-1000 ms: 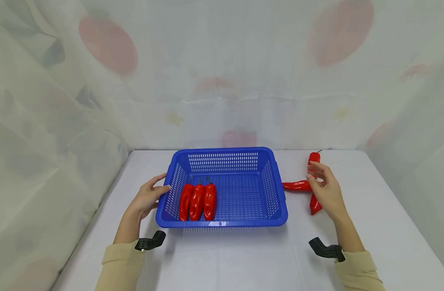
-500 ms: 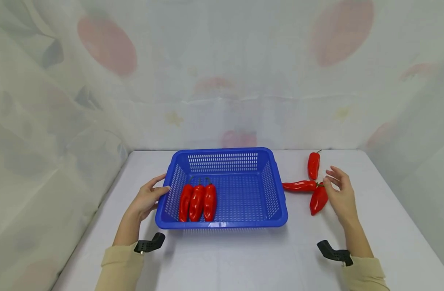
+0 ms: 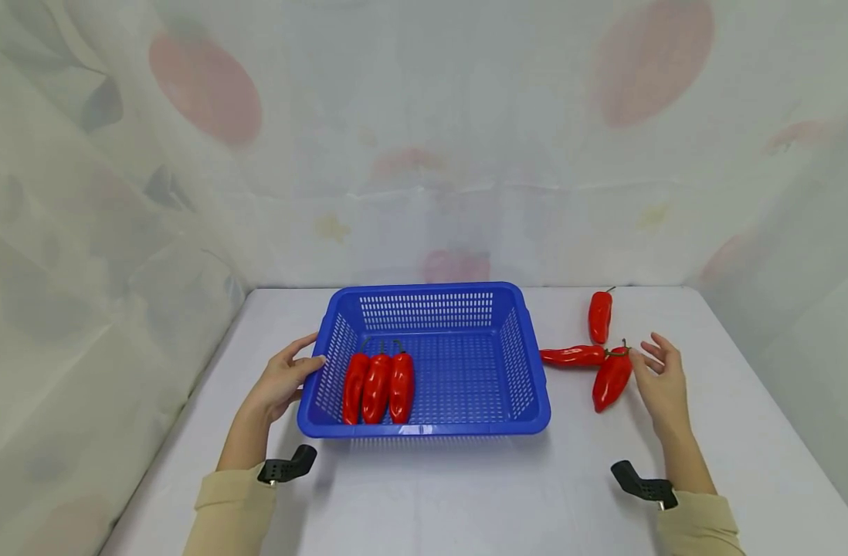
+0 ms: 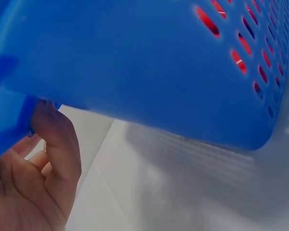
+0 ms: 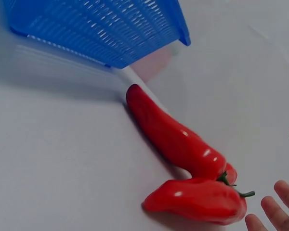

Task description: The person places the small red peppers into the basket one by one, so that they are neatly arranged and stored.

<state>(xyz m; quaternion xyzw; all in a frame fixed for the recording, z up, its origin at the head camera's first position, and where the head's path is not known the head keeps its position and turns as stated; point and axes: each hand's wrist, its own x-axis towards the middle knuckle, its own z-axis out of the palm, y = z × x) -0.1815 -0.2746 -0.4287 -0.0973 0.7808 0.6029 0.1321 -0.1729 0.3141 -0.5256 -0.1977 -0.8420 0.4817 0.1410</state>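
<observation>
My left hand [image 3: 283, 376] grips the left rim of a blue plastic basket [image 3: 424, 429], thumb over the edge and fingers underneath; the left wrist view shows the fingers bent round the rim [image 4: 12, 115]. Inside, three red peppers [image 3: 377, 388] lie side by side at the left. Right of the basket my right hand [image 3: 663, 386] holds nothing. Its relaxed, spread fingers are beside the stem of the front pepper [image 3: 610, 382], and a gap shows between them in the right wrist view. A second pepper [image 3: 573, 356] points at the basket, its stem by the front one.
Another red pepper [image 3: 600, 316] lies farther back, near the rear edge of the white table [image 3: 466, 502]. A pale printed curtain [image 3: 424, 170] hangs behind the table and down both sides. The basket's right wall [image 5: 111, 29] stands close to the sideways pepper's tip.
My right hand has drawn back to the right and toward me from over the peppers, uncovering them. The front pepper has shifted slightly right. The left hand and basket stay put.
</observation>
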